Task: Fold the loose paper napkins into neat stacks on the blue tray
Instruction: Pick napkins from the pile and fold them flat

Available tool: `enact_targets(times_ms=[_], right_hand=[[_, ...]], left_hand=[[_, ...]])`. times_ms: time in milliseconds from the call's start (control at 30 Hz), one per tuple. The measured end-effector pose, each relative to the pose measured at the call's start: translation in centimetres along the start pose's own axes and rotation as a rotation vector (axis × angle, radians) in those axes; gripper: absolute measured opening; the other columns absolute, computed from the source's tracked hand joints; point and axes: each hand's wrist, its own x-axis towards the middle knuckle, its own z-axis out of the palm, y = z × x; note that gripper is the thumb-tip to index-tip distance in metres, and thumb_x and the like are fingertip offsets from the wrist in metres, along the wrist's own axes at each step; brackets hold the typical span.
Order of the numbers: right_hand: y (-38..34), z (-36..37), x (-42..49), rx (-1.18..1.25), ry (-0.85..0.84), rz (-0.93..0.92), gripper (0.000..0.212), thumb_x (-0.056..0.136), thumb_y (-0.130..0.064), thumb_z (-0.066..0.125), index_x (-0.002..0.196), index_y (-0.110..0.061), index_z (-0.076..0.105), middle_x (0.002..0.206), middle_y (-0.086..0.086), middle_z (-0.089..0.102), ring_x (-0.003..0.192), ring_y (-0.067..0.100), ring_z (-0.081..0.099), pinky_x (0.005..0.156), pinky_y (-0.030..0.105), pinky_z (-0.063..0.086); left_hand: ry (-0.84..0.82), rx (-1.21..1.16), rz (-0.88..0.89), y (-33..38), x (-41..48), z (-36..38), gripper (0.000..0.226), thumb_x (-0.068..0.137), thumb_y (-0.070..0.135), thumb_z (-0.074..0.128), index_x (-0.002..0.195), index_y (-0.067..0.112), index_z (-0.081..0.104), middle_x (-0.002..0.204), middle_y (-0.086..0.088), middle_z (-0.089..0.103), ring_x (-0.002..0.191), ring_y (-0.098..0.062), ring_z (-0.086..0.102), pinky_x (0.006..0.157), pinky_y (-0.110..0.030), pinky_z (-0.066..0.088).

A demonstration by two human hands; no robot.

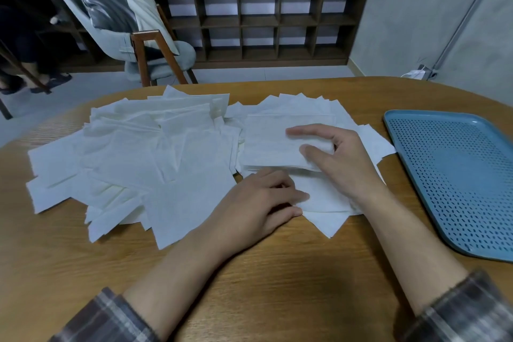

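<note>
Paper napkins (138,164) | right grip (341,158) pinches folded stack (272,144) | left grip (261,203) unclear | tray (397,130) cropped

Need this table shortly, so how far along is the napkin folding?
Barely begun. Done: one small folded stack of white paper napkins on the wooden table; the blue perforated plastic tray holds nothing in view. In hand: the right hand grips that stack's edge, the left hand rests on a flat napkin. Left: the big loose pile of white napkins.
</note>
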Motion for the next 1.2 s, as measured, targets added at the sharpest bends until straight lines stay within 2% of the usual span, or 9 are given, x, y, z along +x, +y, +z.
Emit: enact_targets(times_ms=[200, 400, 500, 633, 767, 833, 933, 1067, 1200], right_hand=[[0.2, 0.0, 0.0, 0.0, -0.004, 0.004, 0.038, 0.095, 0.006, 0.062, 0.113, -0.022, 0.08, 0.118, -0.021, 0.076, 0.122, -0.007, 0.062, 0.101, 0.009, 0.044], [0.1, 0.1, 0.0, -0.001, -0.004, 0.023, 0.04, 0.095, 0.006, 0.062, 0.113, -0.025, 0.081, 0.119, -0.022, 0.075, 0.122, -0.01, 0.061, 0.102, 0.005, 0.041], [0.2, 0.1, 0.0, 0.002, -0.008, 0.026, 0.04, 0.096, 0.006, 0.062, 0.113, -0.025, 0.081, 0.12, -0.022, 0.075, 0.122, -0.009, 0.061, 0.102, 0.006, 0.041], [0.2, 0.2, 0.0, 0.002, -0.012, 0.031, 0.04, 0.097, 0.005, 0.062, 0.113, -0.026, 0.081, 0.12, -0.022, 0.075, 0.122, -0.009, 0.061, 0.101, 0.005, 0.041], [-0.1, 0.3, 0.0, 0.012, -0.014, 0.052, 0.033, 0.1, -0.004, 0.063, 0.108, -0.031, 0.08, 0.116, -0.025, 0.075, 0.121, -0.008, 0.062, 0.105, 0.012, 0.043], [-0.4, 0.5, -0.2, 0.089, -0.031, 0.061, 0.019, 0.104, -0.02, 0.064, 0.108, -0.026, 0.081, 0.116, -0.02, 0.077, 0.121, -0.003, 0.064, 0.106, 0.018, 0.044], [-0.9, 1.0, -0.6, 0.144, -0.091, 0.066, 0.02, 0.094, -0.041, 0.072, 0.101, -0.025, 0.081, 0.108, -0.017, 0.079, 0.111, -0.001, 0.07, 0.095, 0.013, 0.048], [-0.7, 1.6, -0.9, 0.147, -0.113, 0.065, 0.01, 0.095, -0.023, 0.075, 0.091, -0.018, 0.081, 0.094, -0.008, 0.081, 0.091, 0.006, 0.076, 0.075, 0.013, 0.052], [-0.7, 1.3, -0.9, 0.155, -0.123, 0.102, 0.01, 0.095, -0.021, 0.075, 0.093, -0.014, 0.082, 0.096, -0.006, 0.082, 0.093, 0.008, 0.077, 0.076, 0.014, 0.053]], left_hand=[[0.066, -0.068, 0.001, 0.3, -0.1, -0.4, 0.016, 0.103, 0.029, 0.068, 0.113, 0.026, 0.081, 0.107, 0.015, 0.067, 0.104, -0.006, 0.063, 0.085, -0.034, 0.053], [0.262, -0.306, -0.24, 0.8, -0.5, -2.3, 0.012, 0.096, 0.012, 0.069, 0.096, 0.022, 0.075, 0.097, 0.012, 0.075, 0.094, -0.013, 0.068, 0.086, -0.021, 0.05], [0.344, -0.43, -0.354, 0.7, -0.5, -3.0, 0.012, 0.1, 0.014, 0.064, 0.094, 0.022, 0.071, 0.085, 0.005, 0.073, 0.079, -0.015, 0.066, 0.073, -0.03, 0.054], [0.533, -0.594, -0.467, 0.2, -0.3, -3.8, 0.012, 0.101, 0.015, 0.063, 0.09, 0.018, 0.07, 0.069, -0.017, 0.061, 0.069, -0.038, 0.061, 0.065, -0.038, 0.054], [0.612, -0.67, -0.552, -0.1, -0.1, -4.3, 0.015, 0.105, 0.013, 0.061, 0.095, 0.009, 0.072, 0.057, 0.002, 0.056, 0.05, -0.018, 0.058, 0.065, -0.044, 0.057], [0.625, -0.665, -0.574, -0.2, -0.1, -4.3, 0.014, 0.105, 0.015, 0.063, 0.097, 0.01, 0.073, 0.056, 0.006, 0.057, 0.046, -0.019, 0.058, 0.067, -0.041, 0.055], [0.601, -0.633, -0.573, 0.0, 0.0, -4.4, 0.012, 0.102, 0.016, 0.067, 0.094, 0.014, 0.075, 0.062, -0.002, 0.064, 0.044, -0.022, 0.059, 0.061, -0.027, 0.051], [0.507, -0.684, -0.577, 0.4, 0.1, -4.3, 0.01, 0.1, 0.016, 0.071, 0.092, 0.014, 0.077, 0.072, -0.012, 0.069, 0.048, -0.018, 0.061, 0.054, -0.023, 0.05], [0.487, -0.702, -0.588, 0.6, 0.0, -4.2, 0.01, 0.093, 0.022, 0.08, 0.09, 0.013, 0.079, 0.074, -0.01, 0.072, 0.055, -0.015, 0.062, 0.056, -0.025, 0.051]])
